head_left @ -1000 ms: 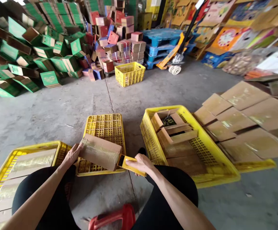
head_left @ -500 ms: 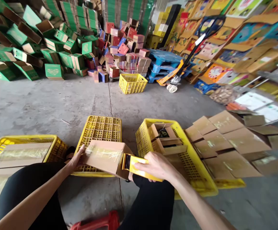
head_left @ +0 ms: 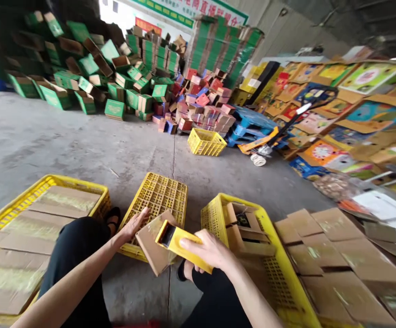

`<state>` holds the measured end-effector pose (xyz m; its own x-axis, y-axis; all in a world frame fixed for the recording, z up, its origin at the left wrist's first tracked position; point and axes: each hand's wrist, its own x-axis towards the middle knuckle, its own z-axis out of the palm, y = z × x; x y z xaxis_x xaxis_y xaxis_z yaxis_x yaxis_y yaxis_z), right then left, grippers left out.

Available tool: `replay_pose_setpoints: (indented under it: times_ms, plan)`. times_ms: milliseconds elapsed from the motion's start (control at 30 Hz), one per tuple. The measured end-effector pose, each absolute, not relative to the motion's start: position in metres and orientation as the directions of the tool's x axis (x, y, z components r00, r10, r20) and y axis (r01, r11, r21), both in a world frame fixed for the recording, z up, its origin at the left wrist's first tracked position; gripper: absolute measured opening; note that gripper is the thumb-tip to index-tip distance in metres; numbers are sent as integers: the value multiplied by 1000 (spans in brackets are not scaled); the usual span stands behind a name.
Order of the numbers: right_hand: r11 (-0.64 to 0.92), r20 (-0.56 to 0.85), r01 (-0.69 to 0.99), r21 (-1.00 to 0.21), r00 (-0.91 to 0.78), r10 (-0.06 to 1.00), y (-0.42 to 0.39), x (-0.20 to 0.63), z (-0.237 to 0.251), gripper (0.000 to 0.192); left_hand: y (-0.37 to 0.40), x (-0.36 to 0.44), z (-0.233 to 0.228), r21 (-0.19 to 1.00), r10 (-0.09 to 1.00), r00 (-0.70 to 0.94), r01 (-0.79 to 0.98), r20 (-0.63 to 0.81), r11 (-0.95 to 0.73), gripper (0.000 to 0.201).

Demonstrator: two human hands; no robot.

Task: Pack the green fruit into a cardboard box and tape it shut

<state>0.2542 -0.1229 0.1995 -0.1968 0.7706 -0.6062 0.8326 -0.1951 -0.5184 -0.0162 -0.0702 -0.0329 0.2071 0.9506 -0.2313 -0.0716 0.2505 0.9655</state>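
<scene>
- Head view, hands: the left hand (head_left: 134, 224) lay flat, fingers (head_left: 142, 213) spread apart, against the near-left face of a small cardboard box (head_left: 157, 248). The right hand (head_left: 209, 249) had its fingers clamped around a yellow tape dispenser (head_left: 179, 242), whose mouth sat on the box's upper edge.
- Head view, what changed: half a second earlier the box lay flatter, taped top facing up, and the dispenser was at its right end. Now the box was tipped up on a corner, turned toward the person, and the dispenser rode higher over it. Judged: one tape pass was finished and the box was being rotated for another side.
- Head view, where the box was: held over the near edge of an upturned yellow crate (head_left: 159, 197), above the person's knees, not resting squarely on it.
- Head view, surroundings: a yellow crate on the left (head_left: 30, 197) held flat taped cartons; a yellow crate on the right (head_left: 215, 214) held open boxes; flattened cardboard (head_left: 334, 255) lay further right on the concrete floor (head_left: 82, 146).
- Camera pitched upward since then, showing more of the far box stacks.
</scene>
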Motion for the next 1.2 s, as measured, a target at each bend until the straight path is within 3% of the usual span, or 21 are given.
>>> replay_pose_setpoints:
  times_ms: [100,200,367,467,533,633,800,1000,1200]
  plan:
    - [-185,-602,817,-546,-229,765,-113,250,193,54,-75,-27,1,994,954,298,-108,1,33,72]
    - [-234,-624,786,-572,-232,746,-108,249,196,57,-77,-23,33,972,887,402,-34,228,-234,55]
    - [-303,-598,742,-598,-161,785,-116,247,193,53,-77,-7,54,828,719,592,148,363,-540,54]
    - [-299,-584,725,-621,-173,793,-121,240,188,53,-95,-7,45,791,731,572,216,373,-572,56]
    - [-275,-582,735,-620,-195,790,-119,233,187,52,-112,-12,32,760,817,424,351,392,-547,57]
    - [-229,-592,753,-617,-253,765,-108,225,191,51,-125,-17,19,687,832,338,469,441,-555,61]
    - [-223,-599,745,-629,-282,749,-87,239,192,50,-103,-12,29,545,766,462,538,448,-643,66]
    - [-319,-603,662,-678,-253,757,-93,270,169,47,-91,-11,39,437,609,668,437,427,-786,81]
    - [-365,-613,614,-700,-255,748,-98,272,154,52,-93,-16,34,387,552,687,401,472,-830,79]
